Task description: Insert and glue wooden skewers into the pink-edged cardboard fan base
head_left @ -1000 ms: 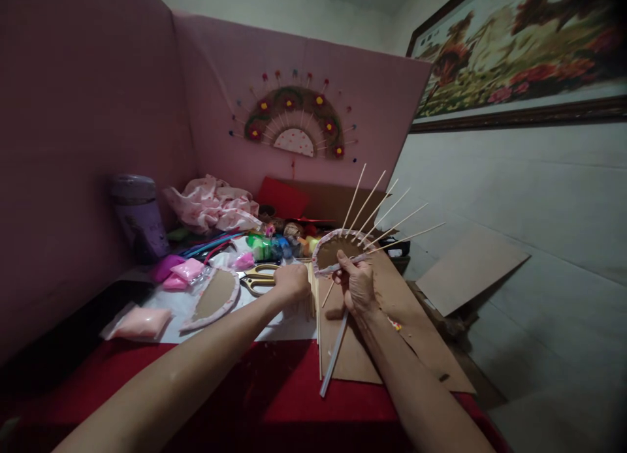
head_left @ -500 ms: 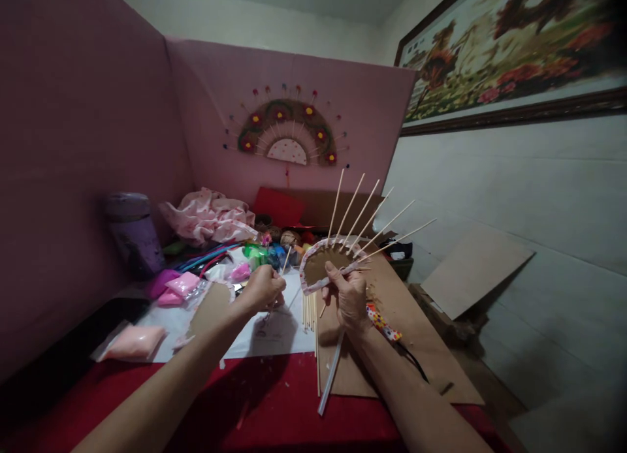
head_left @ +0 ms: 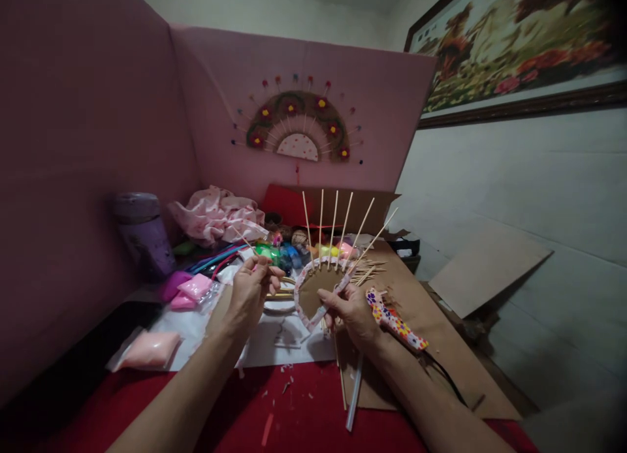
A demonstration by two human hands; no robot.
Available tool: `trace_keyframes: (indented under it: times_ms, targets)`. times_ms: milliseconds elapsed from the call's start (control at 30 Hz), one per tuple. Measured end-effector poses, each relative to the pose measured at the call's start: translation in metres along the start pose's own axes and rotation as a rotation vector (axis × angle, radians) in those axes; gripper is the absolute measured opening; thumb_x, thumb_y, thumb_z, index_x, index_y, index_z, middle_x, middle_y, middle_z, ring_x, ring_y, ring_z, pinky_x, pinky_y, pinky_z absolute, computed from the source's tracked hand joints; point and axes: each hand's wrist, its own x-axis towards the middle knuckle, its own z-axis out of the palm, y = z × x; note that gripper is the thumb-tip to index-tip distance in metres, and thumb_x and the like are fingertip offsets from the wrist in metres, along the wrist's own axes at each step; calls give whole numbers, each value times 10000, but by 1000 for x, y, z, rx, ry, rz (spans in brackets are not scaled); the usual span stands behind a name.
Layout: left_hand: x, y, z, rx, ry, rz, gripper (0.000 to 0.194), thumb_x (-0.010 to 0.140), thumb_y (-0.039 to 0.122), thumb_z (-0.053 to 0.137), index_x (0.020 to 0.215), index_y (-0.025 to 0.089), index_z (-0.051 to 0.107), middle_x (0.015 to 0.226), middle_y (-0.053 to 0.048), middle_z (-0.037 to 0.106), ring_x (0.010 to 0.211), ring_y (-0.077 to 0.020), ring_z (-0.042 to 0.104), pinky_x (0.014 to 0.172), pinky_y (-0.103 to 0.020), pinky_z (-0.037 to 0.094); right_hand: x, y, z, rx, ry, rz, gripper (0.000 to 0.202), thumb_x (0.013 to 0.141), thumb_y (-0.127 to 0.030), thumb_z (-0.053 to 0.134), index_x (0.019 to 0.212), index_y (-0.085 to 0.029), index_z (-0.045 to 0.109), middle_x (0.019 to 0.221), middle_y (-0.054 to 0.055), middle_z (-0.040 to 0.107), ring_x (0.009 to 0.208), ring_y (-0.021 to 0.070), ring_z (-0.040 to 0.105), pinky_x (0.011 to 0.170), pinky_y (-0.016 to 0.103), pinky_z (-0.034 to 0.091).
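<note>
1. Largest of all, we see the pink panel standing behind the table, with a decorated fan mounted on it, and a framed picture on the wall to the right.
2. Below our arms spreads the red tablecloth; a cardboard sheet lies over its right side.
3. Toward the back left we have a crumpled pink cloth and, beside it, an upright purple tumbler.
4. Our rounded board, brown with a patterned fabric rim, is up in front of us above the table, between our 2 hands. 6 thin sticks fan upward from its curved edge.
5. Our right hand is gripping that board at its lower right, thumb laid over the brown face.
6. Our left hand is mostly closed, pinching 1 loose stick that slants up to the left, apart from the board.
7. On the cardboard, near our right forearm, rests a flowered glue gun with a black cord.
8. On the left we see a peach packet and pink packets.
9. A clear glue stick lies by the front edge of the cardboard.
10. Partly hidden gold scissors handles show between our left hand and the board.
</note>
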Motion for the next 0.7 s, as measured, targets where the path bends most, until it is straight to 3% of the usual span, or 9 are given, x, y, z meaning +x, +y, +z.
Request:
trace_keyframes:
  times_ms: [100, 267, 567, 700]
  targets:
    - [-2, 2, -1, -60, -14, -14, 342, 585, 306, 816, 770, 114, 603, 651, -36, 681, 472, -69, 562, 443, -154, 433, -2, 3, 3, 6, -2, 37, 301, 714, -379, 725, 634, -153, 544, 424, -59, 541, 296, 73, 476, 306, 163, 365]
    - [-6, -1, 4, -93, 25, -23, 328, 534, 330, 844, 669, 103, 649, 620, -32, 670, 503, -72, 568, 471, -159, 442, -4, 3, 7, -25, -16, 72, 302, 715, -387, 724, 652, -146, 554, 441, -49, 549, 311, 66, 475, 312, 155, 368]
    - [-7, -7, 7, -93, 87, -58, 380, 440, 305, 875, 682, 113, 655, 616, -23, 669, 507, -112, 611, 532, -219, 493, -6, 2, 8, -39, -48, 113, 299, 730, -385, 710, 653, -156, 534, 403, -54, 535, 309, 58, 456, 324, 150, 353]
    - [-8, -9, 6, -28, 74, -62, 345, 452, 312, 870, 623, 106, 653, 532, 14, 603, 462, -66, 531, 479, -179, 418, -7, 0, 9, -23, -52, 125, 301, 719, -386, 716, 661, -157, 530, 422, -57, 541, 307, 53, 452, 323, 149, 339]
